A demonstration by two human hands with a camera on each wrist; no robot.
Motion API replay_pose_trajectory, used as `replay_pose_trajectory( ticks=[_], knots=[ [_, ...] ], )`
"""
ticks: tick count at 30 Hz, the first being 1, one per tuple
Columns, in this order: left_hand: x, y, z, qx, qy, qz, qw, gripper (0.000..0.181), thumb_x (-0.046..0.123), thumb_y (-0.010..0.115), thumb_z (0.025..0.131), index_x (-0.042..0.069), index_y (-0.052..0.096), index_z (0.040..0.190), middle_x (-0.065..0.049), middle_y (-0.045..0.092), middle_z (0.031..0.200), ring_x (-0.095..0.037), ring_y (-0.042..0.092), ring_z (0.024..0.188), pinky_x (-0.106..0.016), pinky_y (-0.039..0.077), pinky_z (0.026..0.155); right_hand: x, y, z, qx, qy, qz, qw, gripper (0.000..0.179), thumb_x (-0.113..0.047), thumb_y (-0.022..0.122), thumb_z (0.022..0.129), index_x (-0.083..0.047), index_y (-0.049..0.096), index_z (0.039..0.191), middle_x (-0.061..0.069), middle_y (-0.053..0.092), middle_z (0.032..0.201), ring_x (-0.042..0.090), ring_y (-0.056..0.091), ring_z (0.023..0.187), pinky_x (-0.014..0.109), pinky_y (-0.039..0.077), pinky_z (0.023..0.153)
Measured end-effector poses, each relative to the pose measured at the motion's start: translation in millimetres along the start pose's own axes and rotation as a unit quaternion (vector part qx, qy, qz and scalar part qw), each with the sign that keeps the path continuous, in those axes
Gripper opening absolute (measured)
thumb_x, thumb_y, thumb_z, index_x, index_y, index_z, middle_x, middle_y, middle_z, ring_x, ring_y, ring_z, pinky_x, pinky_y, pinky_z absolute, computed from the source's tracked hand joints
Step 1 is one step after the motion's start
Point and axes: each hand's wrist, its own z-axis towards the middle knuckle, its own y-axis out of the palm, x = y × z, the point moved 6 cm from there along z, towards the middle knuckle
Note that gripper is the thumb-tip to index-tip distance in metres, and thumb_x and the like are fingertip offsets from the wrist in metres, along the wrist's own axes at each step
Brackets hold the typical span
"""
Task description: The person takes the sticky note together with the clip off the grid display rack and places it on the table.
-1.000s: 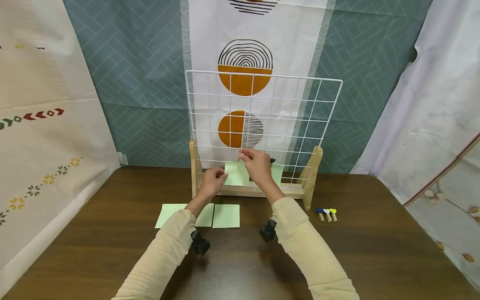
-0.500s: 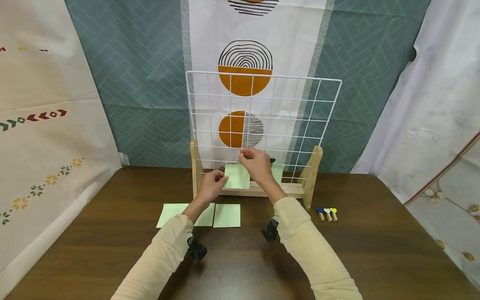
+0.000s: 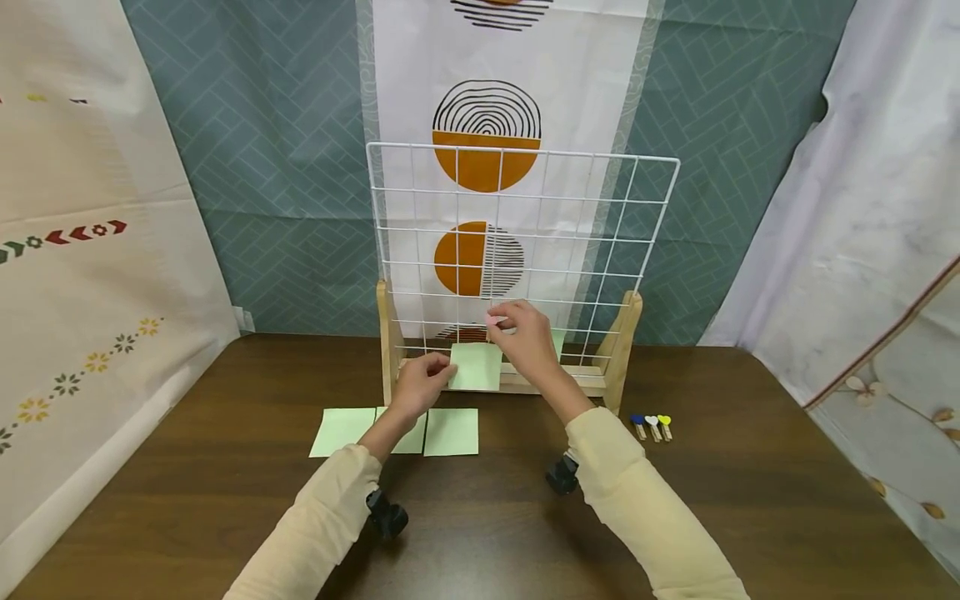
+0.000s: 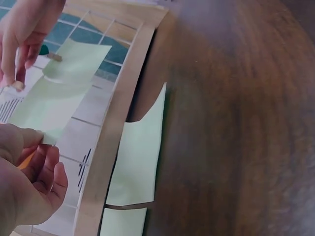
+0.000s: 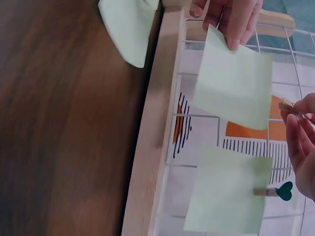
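Observation:
My left hand (image 3: 420, 385) pinches a pale green paper square (image 3: 477, 367) by its left edge, in front of the low part of a white wire grid (image 3: 648, 240). Beside the paper's upper right corner, my right hand (image 3: 527, 340) pinches a small wooden clothespin (image 5: 287, 107) with a pink top. The right wrist view shows the clothespin apart from the held paper. A second green paper (image 5: 227, 194) hangs on the grid from a clothespin with a green heart (image 5: 284, 191); in the head view my right hand mostly hides it.
Three green paper squares (image 3: 452, 432) lie in a row on the brown table (image 3: 480, 533), the middle one partly behind my left wrist. Right of the grid's wooden stand (image 3: 621, 358) lie three heart clothespins (image 3: 652, 427), blue, white and yellow. Patterned cloths hang behind and at both sides.
The held paper has moved down along the grid with my left hand. My right hand has shifted slightly right and down, still pinching the clothespin.

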Motion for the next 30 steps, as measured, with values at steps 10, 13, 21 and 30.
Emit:
replay_pose_trajectory(
  ticks=[10, 13, 21, 30],
  knots=[
    [0.0, 16.0, -13.5, -0.029, -0.018, -0.03, 0.999, 0.014, 0.007, 0.068, 0.088, -0.004, 0.073, 0.096, -0.009, 0.069, 0.092, -0.013, 0.056, 0.077, -0.026, 0.046, 0.064, 4, -21, -20.2, -0.009, -0.027, -0.032, 0.9991, 0.017, -0.008, 0.069, 0.088, -0.002, 0.073, 0.104, 0.009, 0.067, 0.099, 0.026, 0.07, 0.083, 0.037, 0.056, 0.068],
    [-0.2, 22.7, -18.0, -0.043, -0.025, -0.042, 0.9979, 0.011, 0.005, 0.067, 0.087, -0.004, 0.072, 0.093, -0.008, 0.068, 0.086, -0.012, 0.057, 0.074, -0.026, 0.046, 0.063, 9, -29, -25.3, -0.011, -0.029, -0.043, 0.9986, 0.017, -0.007, 0.07, 0.088, -0.002, 0.073, 0.103, 0.01, 0.068, 0.099, 0.026, 0.07, 0.082, 0.038, 0.056, 0.067],
    [-5.1, 38.0, -30.7, -0.082, -0.05, -0.076, 0.9925, 0.005, 0.002, 0.065, 0.089, 0.001, 0.061, 0.088, -0.003, 0.057, 0.073, -0.017, 0.055, 0.067, -0.024, 0.04, 0.055, 35, -51, -42.1, -0.04, 0.014, -0.035, 0.9985, 0.018, -0.007, 0.07, 0.087, 0.0, 0.072, 0.104, 0.014, 0.069, 0.1, 0.027, 0.07, 0.08, 0.034, 0.051, 0.06],
    [-8.7, 48.5, -39.7, -0.097, -0.101, -0.099, 0.9852, 0.005, 0.004, 0.06, 0.092, 0.0, 0.059, 0.09, -0.005, 0.06, 0.078, -0.017, 0.059, 0.07, -0.024, 0.04, 0.053, 66, -79, -62.6, -0.096, 0.081, -0.045, 0.9911, 0.02, -0.011, 0.068, 0.09, 0.0, 0.072, 0.107, 0.014, 0.069, 0.103, 0.032, 0.067, 0.093, 0.039, 0.054, 0.069]
  ],
)
